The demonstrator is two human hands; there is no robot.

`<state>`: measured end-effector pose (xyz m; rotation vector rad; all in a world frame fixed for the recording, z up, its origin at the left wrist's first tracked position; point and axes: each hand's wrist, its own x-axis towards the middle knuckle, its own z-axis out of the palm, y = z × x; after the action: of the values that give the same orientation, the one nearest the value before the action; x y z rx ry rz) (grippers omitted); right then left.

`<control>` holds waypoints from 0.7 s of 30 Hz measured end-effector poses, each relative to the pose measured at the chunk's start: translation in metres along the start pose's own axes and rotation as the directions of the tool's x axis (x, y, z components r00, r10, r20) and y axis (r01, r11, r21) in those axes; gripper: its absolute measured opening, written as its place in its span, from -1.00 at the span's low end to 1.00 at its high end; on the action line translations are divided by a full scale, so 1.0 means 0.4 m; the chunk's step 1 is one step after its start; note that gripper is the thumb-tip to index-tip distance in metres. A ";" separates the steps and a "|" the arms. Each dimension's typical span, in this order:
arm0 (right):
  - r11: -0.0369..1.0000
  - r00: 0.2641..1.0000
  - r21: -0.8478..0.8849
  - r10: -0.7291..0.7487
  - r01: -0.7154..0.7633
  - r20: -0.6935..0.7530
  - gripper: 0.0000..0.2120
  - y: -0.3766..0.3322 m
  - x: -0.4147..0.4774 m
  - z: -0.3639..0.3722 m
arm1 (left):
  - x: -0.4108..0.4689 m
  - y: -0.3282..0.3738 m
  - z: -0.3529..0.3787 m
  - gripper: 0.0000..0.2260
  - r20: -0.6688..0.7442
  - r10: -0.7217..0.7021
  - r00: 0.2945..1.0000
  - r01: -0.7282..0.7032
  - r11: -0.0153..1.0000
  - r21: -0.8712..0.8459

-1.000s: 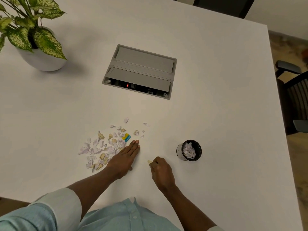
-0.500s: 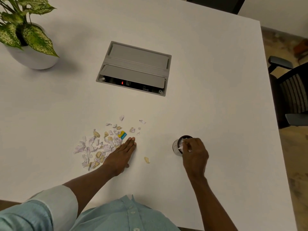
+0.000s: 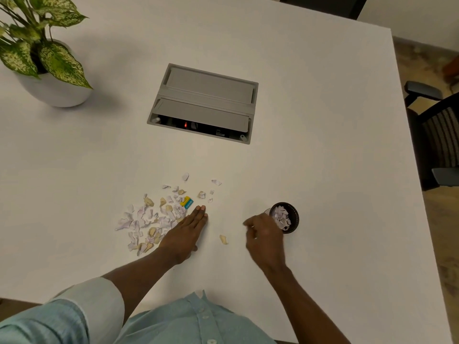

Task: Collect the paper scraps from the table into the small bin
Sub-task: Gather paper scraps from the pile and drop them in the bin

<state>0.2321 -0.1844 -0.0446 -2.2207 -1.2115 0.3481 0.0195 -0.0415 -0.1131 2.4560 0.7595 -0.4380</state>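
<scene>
A pile of white and tan paper scraps lies on the white table, with a yellow-and-blue scrap at its right side. My left hand lies flat, fingers together, against the pile's right edge. One tan scrap sits alone between my hands. The small black bin stands to the right with white scraps inside. My right hand hovers just left of the bin, fingers loosely curled, nothing visible in it.
A grey cable box is set into the table's middle. A potted plant stands at the far left. Office chairs are past the table's right edge. A few stray scraps lie beyond the pile.
My right hand went from the table to the bin top, then drew back left of it. A tan scrap stayed on the table. My left hand stayed put.
</scene>
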 end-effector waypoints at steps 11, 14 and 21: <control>0.978 0.903 -0.169 -0.037 0.120 0.428 -0.67 0.029 -0.082 0.210 | 0.005 0.003 0.006 -0.04 0.001 -0.018 1.000 0.018 1.000 0.009; 0.969 0.883 -0.186 -0.057 0.161 0.466 -0.76 0.032 -0.080 0.224 | 0.004 0.001 0.006 -0.03 0.007 -0.013 1.000 0.012 1.000 0.028; 0.964 0.879 -0.221 -0.026 0.148 0.476 -0.73 0.033 -0.073 0.231 | 0.005 0.000 0.009 -0.06 -0.009 -0.015 1.000 0.015 1.000 0.001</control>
<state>0.1806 -0.1805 -0.1276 -2.3608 -1.6876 0.7698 0.0204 -0.0427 -0.1169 2.4565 0.7824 -0.4340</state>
